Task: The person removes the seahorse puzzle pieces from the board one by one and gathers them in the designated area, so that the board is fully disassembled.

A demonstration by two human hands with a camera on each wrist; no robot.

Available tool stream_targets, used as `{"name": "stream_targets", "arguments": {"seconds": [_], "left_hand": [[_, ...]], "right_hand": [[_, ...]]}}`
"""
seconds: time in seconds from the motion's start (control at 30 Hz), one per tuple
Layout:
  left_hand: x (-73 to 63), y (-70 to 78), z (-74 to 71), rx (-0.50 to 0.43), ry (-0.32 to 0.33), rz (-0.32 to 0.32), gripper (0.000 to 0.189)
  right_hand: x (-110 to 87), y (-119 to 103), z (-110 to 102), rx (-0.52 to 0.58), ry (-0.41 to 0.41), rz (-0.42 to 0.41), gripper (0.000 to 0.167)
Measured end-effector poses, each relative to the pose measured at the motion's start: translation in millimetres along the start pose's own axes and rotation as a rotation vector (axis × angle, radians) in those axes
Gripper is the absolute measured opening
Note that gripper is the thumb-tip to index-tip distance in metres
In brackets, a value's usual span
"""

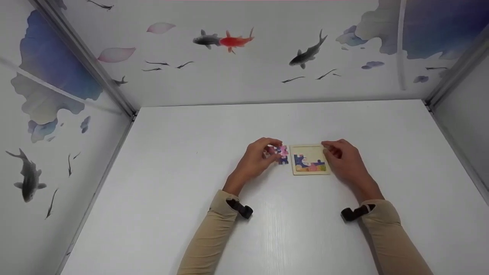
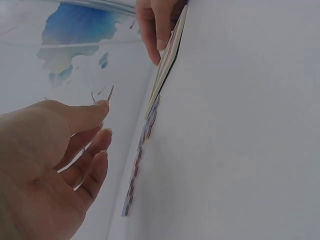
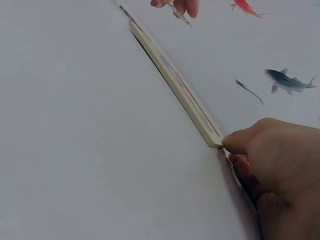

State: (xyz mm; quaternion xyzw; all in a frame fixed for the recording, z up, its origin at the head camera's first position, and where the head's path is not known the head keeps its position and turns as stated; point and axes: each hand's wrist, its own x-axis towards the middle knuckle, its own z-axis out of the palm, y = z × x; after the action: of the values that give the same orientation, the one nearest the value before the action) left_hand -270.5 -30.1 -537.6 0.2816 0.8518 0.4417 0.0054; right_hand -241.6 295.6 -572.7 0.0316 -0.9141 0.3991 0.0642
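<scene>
A square wooden jigsaw tray (image 1: pixel 311 173) lies on the table, partly filled with blue, pink and orange pieces along its left and bottom sides. My left hand (image 1: pixel 253 158) is raised over loose puzzle pieces (image 1: pixel 283 160) left of the tray. It pinches one puzzle piece (image 2: pixel 111 93) between thumb and fingertip, seen edge-on in the left wrist view. That puzzle piece (image 3: pixel 180 15) also shows at the top of the right wrist view. My right hand (image 1: pixel 345 158) holds the tray's right edge, thumb at the corner and other fingers curled beside it.
The white table (image 1: pixel 172 172) spreads around the tray. White panels printed with fish and blue shapes stand behind and at the left; a plain panel (image 1: pixel 466 114) stands at the right. Black straps with small devices (image 1: pixel 240 208) sit on both wrists.
</scene>
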Motion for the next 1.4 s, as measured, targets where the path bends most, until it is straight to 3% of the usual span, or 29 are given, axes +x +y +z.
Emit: {"name": "stream_targets", "arguments": {"seconds": [0.2, 0.5, 0.87, 1.17, 1.4], "left_hand": [[-11.6, -8.7, -13.2, 0.036, 0.013, -0.037, 0.038], [-23.6, -22.4, -22.0, 0.004, -0.018, -0.074, 0.029], [-22.6, -23.5, -18.8, 0.02, -0.093, -0.109, 0.016], [-21.8, -24.2, -17.4, 0.048, -0.081, -0.078, 0.015], [-21.4, -22.7, -15.3, 0.08, -0.09, -0.091, 0.016]], "right_hand": [[-0.4, 0.7, 1.5, 0.009, 0.004, 0.002, 0.036], [-0.6, 2.8, 0.7, 0.028, 0.004, 0.016, 0.036], [-0.4, -0.1, -0.2, 0.032, -0.008, 0.041, 0.036], [0.6, 1.1, 1.6, 0.014, 0.004, 0.013, 0.035], [0.5, 2.1, 1.9, 0.023, 0.005, 0.007, 0.034]]}}
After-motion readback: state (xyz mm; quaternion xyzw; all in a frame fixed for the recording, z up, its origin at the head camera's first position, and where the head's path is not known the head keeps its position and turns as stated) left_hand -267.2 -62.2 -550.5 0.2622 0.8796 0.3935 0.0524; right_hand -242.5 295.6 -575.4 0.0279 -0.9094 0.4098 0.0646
